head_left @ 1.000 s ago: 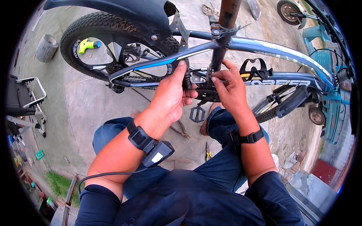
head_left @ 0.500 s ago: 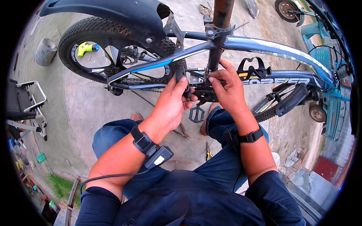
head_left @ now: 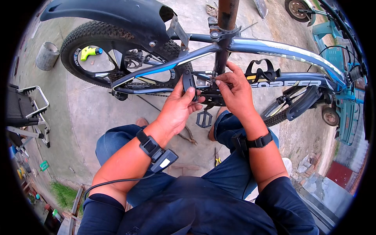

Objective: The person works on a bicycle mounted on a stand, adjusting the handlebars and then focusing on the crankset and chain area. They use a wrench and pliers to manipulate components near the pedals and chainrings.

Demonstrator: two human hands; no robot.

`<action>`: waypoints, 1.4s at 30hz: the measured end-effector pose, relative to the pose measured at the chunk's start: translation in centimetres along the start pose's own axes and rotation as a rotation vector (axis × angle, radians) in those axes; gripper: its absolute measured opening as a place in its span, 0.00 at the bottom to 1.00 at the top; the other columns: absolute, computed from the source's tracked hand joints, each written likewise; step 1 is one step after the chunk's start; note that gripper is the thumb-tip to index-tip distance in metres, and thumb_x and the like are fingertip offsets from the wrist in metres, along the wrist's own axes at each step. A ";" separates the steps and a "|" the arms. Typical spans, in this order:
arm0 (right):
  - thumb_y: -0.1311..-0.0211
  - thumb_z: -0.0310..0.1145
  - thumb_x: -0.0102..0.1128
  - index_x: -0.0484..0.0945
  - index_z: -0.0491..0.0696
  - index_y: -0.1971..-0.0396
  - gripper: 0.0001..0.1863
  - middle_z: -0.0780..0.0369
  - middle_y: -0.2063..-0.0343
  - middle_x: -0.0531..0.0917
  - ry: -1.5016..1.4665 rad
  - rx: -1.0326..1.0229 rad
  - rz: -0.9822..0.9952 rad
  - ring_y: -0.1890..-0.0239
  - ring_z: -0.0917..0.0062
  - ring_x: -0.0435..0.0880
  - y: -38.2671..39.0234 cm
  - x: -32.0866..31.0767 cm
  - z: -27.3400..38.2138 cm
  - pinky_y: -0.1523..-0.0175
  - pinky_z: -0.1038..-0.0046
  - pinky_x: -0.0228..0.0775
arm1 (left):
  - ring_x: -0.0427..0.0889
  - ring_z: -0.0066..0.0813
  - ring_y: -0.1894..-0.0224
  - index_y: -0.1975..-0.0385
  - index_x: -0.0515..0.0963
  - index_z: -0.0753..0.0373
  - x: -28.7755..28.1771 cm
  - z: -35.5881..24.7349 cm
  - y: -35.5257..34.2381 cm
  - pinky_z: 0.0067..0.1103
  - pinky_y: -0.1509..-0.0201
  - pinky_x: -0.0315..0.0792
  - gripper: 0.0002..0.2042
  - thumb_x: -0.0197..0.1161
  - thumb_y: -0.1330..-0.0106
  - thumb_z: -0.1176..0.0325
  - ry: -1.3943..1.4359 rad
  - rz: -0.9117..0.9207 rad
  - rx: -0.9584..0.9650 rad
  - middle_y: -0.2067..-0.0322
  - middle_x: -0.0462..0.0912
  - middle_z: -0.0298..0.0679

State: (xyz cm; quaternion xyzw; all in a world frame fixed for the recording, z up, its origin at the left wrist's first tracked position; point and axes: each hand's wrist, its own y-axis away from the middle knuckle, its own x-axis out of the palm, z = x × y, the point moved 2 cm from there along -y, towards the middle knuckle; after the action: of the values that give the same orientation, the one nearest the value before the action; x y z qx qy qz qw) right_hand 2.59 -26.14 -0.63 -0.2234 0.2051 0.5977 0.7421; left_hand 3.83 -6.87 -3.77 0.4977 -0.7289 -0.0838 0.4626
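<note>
A blue-grey bicycle (head_left: 290,47) stands crosswise before me, its rear wheel (head_left: 84,37) to the left. My left hand (head_left: 178,105) is closed around a slim black folding-tool-like piece (head_left: 189,81) with a rounded end, beside the seat tube just above the crank. The thumb lies along its face. Close by on the right, my right hand (head_left: 238,90) pinches with thumb and forefinger at the lower seat tube (head_left: 221,58). Whatever small part sits between those fingertips is too small to make out. Below both hands hangs a black pedal (head_left: 204,118).
A black bottle cage (head_left: 266,73) sits on the down tube. Yellow-handled pliers (head_left: 217,159) lie on the ground between my legs. A yellow-green pistol-shaped tool (head_left: 89,53) shows through the rear wheel. Leftward are a concrete cylinder (head_left: 47,56) and a folding chair (head_left: 27,109); a teal vehicle (head_left: 344,121) stands right.
The black piece in my left hand has turned, showing more of its broad face. My right hand keeps its pinch by the seat tube. The bicycle has shifted slightly left in view.
</note>
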 end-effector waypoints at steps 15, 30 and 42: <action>0.42 0.23 0.66 0.84 0.43 0.65 0.05 0.50 0.42 0.78 0.029 -0.022 -0.018 0.54 0.65 0.87 0.0 0.1 0.1 0.54 0.69 0.80 | 0.81 0.29 0.53 0.30 0.62 0.48 -0.3 0.2 -0.2 0.24 0.54 0.75 0.22 0.54 0.22 0.62 -0.036 0.047 0.062 0.53 0.77 0.35; 0.40 0.23 0.65 0.83 0.42 0.65 0.04 0.53 0.39 0.76 0.001 -0.010 -0.001 0.63 0.72 0.88 -0.1 0.1 0.2 0.57 0.72 0.79 | 0.82 0.23 0.73 0.50 0.74 0.56 0.5 -3.1 0.2 0.16 0.73 0.74 0.15 0.57 0.25 0.52 -0.211 -0.077 -0.059 0.69 0.82 0.37; 0.41 0.24 0.65 0.83 0.42 0.66 0.04 0.53 0.41 0.77 0.031 -0.019 -0.023 0.63 0.71 0.88 0.0 0.2 0.0 0.56 0.71 0.79 | 0.83 0.24 0.74 0.50 0.72 0.58 1.0 -4.1 0.2 0.18 0.73 0.76 0.17 0.57 0.25 0.51 -0.262 -0.093 -0.100 0.69 0.82 0.38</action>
State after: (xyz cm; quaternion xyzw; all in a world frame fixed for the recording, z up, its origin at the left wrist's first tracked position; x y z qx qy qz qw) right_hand 2.63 -25.95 -0.72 -0.2421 0.2084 0.5877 0.7434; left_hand 6.77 -6.20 -0.76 0.4920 -0.7542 -0.2056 0.3832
